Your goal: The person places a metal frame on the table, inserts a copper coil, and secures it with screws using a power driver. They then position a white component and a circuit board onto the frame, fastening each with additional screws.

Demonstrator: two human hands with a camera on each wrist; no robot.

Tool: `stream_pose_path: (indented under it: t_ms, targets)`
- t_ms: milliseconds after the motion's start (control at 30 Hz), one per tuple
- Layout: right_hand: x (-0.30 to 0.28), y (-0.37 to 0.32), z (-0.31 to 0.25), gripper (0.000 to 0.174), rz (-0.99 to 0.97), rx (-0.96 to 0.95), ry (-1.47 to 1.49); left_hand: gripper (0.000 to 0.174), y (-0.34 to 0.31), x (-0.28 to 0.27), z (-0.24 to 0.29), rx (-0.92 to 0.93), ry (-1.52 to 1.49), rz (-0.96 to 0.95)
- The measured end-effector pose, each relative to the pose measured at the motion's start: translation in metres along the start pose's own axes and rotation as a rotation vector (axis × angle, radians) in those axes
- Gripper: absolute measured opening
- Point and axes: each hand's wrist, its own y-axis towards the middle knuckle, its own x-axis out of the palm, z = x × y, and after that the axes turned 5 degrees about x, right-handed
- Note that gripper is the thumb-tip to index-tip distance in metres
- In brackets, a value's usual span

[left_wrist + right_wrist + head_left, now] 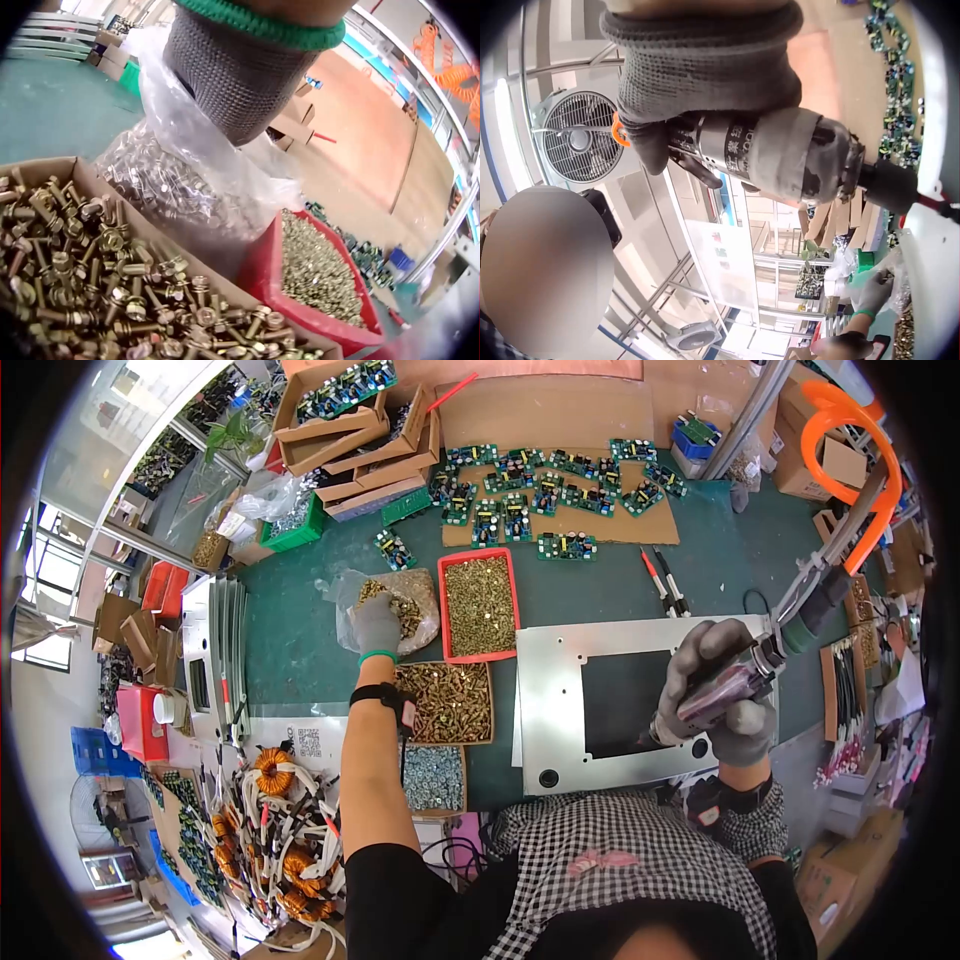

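Note:
My gloved left hand (pixel 378 628) reaches into a clear plastic bag of brass-coloured screws (pixel 412 592); its fingertips are hidden among bag and screws. In the left wrist view the glove (pixel 232 75) enters the bag (pixel 180 180), fingers out of sight. My gloved right hand (pixel 722 695) grips a power screwdriver (pixel 780 150) above a silver metal panel (pixel 550 700) with a dark rectangular opening. In the right wrist view the glove (pixel 705 79) wraps the tool's body, its bit pointing at the panel.
Beside the bag stands a red tray of small brass parts (pixel 517 610). Nearer lie a carton of longer screws (pixel 445 703) and a box of silver nuts (pixel 433 778). Circuit boards (pixel 567 547) cover cardboard at the back. Coils (pixel 273 770) and stacked panels (pixel 230 650) are at left.

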Motion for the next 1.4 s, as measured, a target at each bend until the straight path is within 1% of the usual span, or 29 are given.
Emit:
stream_pose_path:
  t_ms: [67,100,133,167,200,233,267,300,333,367,433,467,533,567,600,633,667,700,733,767,800,867,967,1067,1167,1267,1300,1367,1400]
  targets:
    - [-0.009,-0.012,-0.006,0.068,-0.050,0.135,-0.004,0.029,-0.007,-0.025,0.009,-0.080,-0.124,-0.029]
    - [-0.017,-0.018,-0.010,0.071,-0.081,0.160,-0.106,0.029,-0.010,-0.040,0.013,-0.120,-0.184,-0.038]
    - [-0.021,-0.024,-0.013,0.075,-0.113,0.184,-0.206,0.028,-0.014,-0.046,0.015,-0.137,-0.290,-0.007]
    - [-0.016,-0.031,-0.021,0.077,-0.034,0.251,-0.318,0.027,-0.019,-0.050,0.017,-0.156,-0.394,0.025]
    - [-0.014,-0.033,-0.024,0.078,-0.009,0.185,-0.333,0.026,-0.022,-0.053,0.017,-0.175,-0.498,0.055]
    - [-0.013,-0.034,-0.026,0.078,0.014,0.120,-0.349,0.026,-0.021,-0.048,0.008,-0.212,-0.732,-0.034]
    - [-0.011,-0.034,-0.029,0.078,0.034,0.056,-0.366,0.027,-0.020,-0.042,0.002,-0.267,-0.944,-0.012]
    - [-0.002,-0.029,-0.028,0.071,0.080,-0.046,-0.216,0.028,-0.020,-0.040,0.001,-0.322,-1.158,0.015]
    - [-0.002,-0.027,-0.035,0.067,0.068,-0.003,-0.241,0.028,-0.022,-0.040,-0.001,-0.376,-1.372,0.047]
    - [-0.004,-0.025,-0.044,0.063,0.052,0.041,-0.268,0.029,-0.025,-0.042,-0.003,-0.369,-1.476,0.041]
    - [-0.017,-0.015,-0.051,0.053,-0.119,-0.122,-0.531,0.028,-0.035,-0.056,0.011,-0.332,-1.658,0.030]
    - [-0.010,-0.020,-0.061,0.044,-0.069,0.052,-0.530,0.027,-0.041,-0.062,0.021,-0.308,-1.747,0.017]
    - [-0.011,-0.021,-0.064,0.050,0.017,-0.030,-0.455,0.027,-0.061,-0.087,0.069,-0.201,-1.683,-0.099]
    - [-0.010,-0.020,-0.067,0.050,0.037,-0.090,-0.431,0.028,-0.074,-0.097,0.098,-0.164,-1.641,-0.169]
    - [-0.008,-0.017,-0.071,0.050,0.060,-0.148,-0.409,0.028,-0.087,-0.105,0.129,-0.055,-1.585,-0.215]
    - [-0.005,-0.011,-0.075,0.055,0.023,-0.234,-0.365,0.029,-0.100,-0.113,0.162,0.056,-1.528,-0.264]
    - [-0.008,-0.009,-0.082,0.060,-0.019,-0.323,-0.393,0.027,-0.115,-0.124,0.193,0.156,-1.441,-0.325]
    - [-0.009,-0.006,-0.087,0.060,-0.093,-0.375,-0.316,0.023,-0.130,-0.131,0.225,0.226,-1.404,-0.356]
    - [-0.013,-0.004,-0.092,0.059,-0.132,-0.433,-0.322,0.023,-0.139,-0.140,0.251,0.277,-1.362,-0.467]
    - [-0.016,-0.002,-0.097,0.059,-0.172,-0.491,-0.326,0.021,-0.149,-0.141,0.275,0.370,-1.339,-0.458]
    - [-0.020,0.001,-0.103,0.058,-0.212,-0.549,-0.328,0.020,-0.156,-0.141,0.295,0.441,-1.242,-0.418]
    - [-0.031,-0.001,-0.111,0.058,-0.207,-0.620,-0.413,0.018,-0.162,-0.132,0.324,0.657,-1.088,-0.250]
    - [-0.049,-0.001,-0.118,0.060,-0.202,-0.686,-0.466,0.019,-0.164,-0.140,0.351,0.751,-0.992,-0.145]
    - [-0.060,-0.006,-0.121,0.056,-0.098,-0.639,-0.413,0.019,-0.161,-0.144,0.364,0.791,-0.942,-0.142]
    - [-0.074,-0.004,-0.119,0.053,-0.084,-0.622,-0.316,0.019,-0.158,-0.139,0.374,0.761,-0.933,-0.139]
    - [-0.080,-0.005,-0.121,0.054,-0.024,-0.572,-0.312,0.018,-0.154,-0.143,0.383,0.740,-0.793,-0.128]
    - [-0.077,-0.008,-0.120,0.054,0.037,-0.538,-0.330,0.020,-0.153,-0.140,0.383,0.754,-0.773,-0.139]
    - [-0.082,-0.009,-0.121,0.055,0.085,-0.481,-0.453,0.023,-0.150,-0.133,0.382,0.783,-0.733,-0.158]
    - [-0.091,-0.009,-0.125,0.055,0.072,-0.454,-0.558,0.024,-0.148,-0.132,0.382,0.685,-0.833,-0.233]
